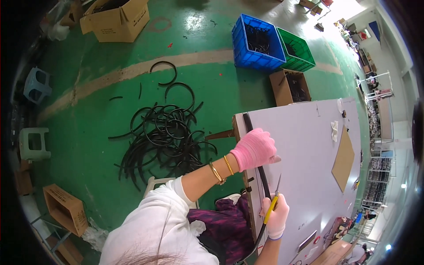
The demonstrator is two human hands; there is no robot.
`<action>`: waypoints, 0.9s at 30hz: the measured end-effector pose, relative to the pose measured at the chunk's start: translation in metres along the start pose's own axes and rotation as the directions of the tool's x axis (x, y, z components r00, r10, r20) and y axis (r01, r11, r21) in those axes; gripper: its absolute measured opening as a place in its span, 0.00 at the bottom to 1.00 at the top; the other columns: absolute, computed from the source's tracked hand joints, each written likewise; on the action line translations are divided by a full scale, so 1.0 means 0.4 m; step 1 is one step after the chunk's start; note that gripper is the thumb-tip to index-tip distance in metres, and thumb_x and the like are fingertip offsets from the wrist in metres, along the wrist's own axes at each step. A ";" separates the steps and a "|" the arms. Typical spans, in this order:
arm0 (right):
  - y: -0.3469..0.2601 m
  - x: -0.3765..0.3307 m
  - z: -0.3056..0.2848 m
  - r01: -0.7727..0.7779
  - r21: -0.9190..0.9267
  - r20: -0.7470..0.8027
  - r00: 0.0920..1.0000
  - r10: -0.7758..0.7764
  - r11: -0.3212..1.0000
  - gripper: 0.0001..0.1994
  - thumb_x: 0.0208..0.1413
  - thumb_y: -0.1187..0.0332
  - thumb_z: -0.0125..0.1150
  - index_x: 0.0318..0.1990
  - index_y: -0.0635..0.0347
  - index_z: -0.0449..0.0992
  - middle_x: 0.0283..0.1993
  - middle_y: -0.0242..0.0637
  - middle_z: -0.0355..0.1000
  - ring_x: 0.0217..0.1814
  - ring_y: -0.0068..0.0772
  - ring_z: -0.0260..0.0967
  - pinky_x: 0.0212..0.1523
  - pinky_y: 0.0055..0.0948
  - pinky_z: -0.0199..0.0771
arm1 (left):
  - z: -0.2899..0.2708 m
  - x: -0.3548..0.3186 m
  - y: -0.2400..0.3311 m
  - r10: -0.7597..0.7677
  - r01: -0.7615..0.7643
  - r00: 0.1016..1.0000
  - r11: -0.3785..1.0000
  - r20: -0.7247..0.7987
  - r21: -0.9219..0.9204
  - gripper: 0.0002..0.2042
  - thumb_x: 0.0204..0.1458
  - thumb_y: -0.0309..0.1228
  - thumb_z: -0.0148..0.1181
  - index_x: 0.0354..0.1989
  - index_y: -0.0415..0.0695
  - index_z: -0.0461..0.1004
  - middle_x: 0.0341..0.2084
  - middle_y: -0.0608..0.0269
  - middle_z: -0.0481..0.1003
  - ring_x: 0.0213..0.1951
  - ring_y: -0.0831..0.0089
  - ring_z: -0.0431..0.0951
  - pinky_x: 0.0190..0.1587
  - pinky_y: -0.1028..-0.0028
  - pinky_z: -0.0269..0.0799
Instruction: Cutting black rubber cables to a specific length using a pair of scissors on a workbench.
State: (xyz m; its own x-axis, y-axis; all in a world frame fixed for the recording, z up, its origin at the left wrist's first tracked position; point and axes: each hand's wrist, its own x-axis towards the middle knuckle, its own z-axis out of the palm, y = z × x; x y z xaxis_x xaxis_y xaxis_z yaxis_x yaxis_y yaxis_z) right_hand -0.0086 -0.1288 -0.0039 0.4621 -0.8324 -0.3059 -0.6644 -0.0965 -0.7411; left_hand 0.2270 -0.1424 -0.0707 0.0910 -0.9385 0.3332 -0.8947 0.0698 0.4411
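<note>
My left hand (256, 149), in a pink glove with gold bracelets at the wrist, is closed over a long black rubber hose (263, 177) lying along the table's near-left edge. Below it, my right hand (277, 217), in a paler glove, grips yellow-handled scissors (272, 207) with a thin pointed metal tip directed away from me. The hose also passes by the right hand's thumb and runs down toward my lap. Whether the right fingers hold the hose too is hidden.
The white table (304, 154) bears a brown cardboard sheet (343, 160) and a phone-like dark slab (307, 241). Cut black hose pieces (165, 137) heap on the green floor at left. Beyond stand a blue crate (258, 59), a green crate (302, 65) and cardboard boxes (115, 26).
</note>
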 end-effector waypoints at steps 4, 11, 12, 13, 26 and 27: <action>-0.006 -0.003 0.005 -0.035 0.008 0.009 0.999 0.035 0.999 0.05 0.59 0.77 0.58 0.33 0.66 0.69 0.21 0.32 0.68 0.18 0.20 0.67 0.21 0.22 0.67 | 0.012 -0.004 0.000 -0.028 0.029 0.999 0.999 -0.044 0.014 0.24 0.59 0.52 0.53 0.16 0.50 0.76 0.20 0.66 0.74 0.32 0.68 0.76 0.41 0.66 0.69; -0.001 -0.004 0.008 -0.031 -0.003 0.015 0.999 0.031 1.000 0.04 0.60 0.77 0.57 0.34 0.66 0.69 0.21 0.32 0.69 0.19 0.21 0.68 0.21 0.22 0.67 | 0.026 -0.008 0.001 -0.044 0.043 0.996 0.999 -0.082 -0.018 0.24 0.59 0.52 0.54 0.15 0.50 0.75 0.19 0.67 0.73 0.32 0.68 0.75 0.40 0.66 0.69; 0.001 -0.005 0.007 -0.031 0.004 0.015 0.999 0.031 1.000 0.04 0.60 0.77 0.57 0.34 0.67 0.69 0.21 0.32 0.69 0.19 0.21 0.68 0.22 0.22 0.68 | 0.027 -0.008 0.003 -0.043 0.042 0.995 0.999 -0.093 -0.010 0.24 0.59 0.52 0.54 0.15 0.50 0.75 0.18 0.67 0.73 0.32 0.68 0.75 0.40 0.67 0.69; -0.002 -0.004 0.008 -0.032 0.003 0.014 0.999 0.032 0.999 0.04 0.60 0.77 0.57 0.34 0.67 0.69 0.21 0.32 0.69 0.19 0.21 0.68 0.22 0.22 0.68 | 0.028 -0.008 0.003 -0.042 0.042 0.994 0.999 -0.102 -0.002 0.24 0.59 0.52 0.54 0.15 0.50 0.75 0.18 0.67 0.73 0.32 0.68 0.75 0.40 0.67 0.68; 0.002 -0.003 0.016 -0.041 -0.009 0.006 0.999 0.041 0.999 0.05 0.61 0.77 0.59 0.35 0.67 0.69 0.22 0.32 0.69 0.19 0.20 0.66 0.22 0.22 0.67 | 0.031 -0.011 -0.003 -0.047 0.046 0.988 0.999 -0.150 -0.011 0.25 0.59 0.54 0.53 0.16 0.51 0.75 0.19 0.68 0.72 0.34 0.67 0.73 0.45 0.65 0.66; 0.000 -0.003 0.016 -0.041 -0.028 0.005 0.999 0.041 0.999 0.05 0.61 0.77 0.59 0.35 0.67 0.69 0.23 0.32 0.69 0.19 0.19 0.66 0.22 0.22 0.67 | 0.031 -0.012 -0.004 -0.048 0.047 0.987 0.999 -0.157 -0.008 0.25 0.59 0.54 0.53 0.16 0.51 0.75 0.19 0.68 0.72 0.34 0.67 0.73 0.46 0.65 0.66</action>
State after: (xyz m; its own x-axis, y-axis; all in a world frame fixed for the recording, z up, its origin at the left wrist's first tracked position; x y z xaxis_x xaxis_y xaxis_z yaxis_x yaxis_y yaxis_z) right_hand -0.0053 -0.1244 -0.0072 0.4371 -0.8330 -0.3391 -0.6988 -0.0772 -0.7112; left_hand 0.2226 -0.1424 -0.0831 0.2011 -0.8762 0.4380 -0.8861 0.0279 0.4627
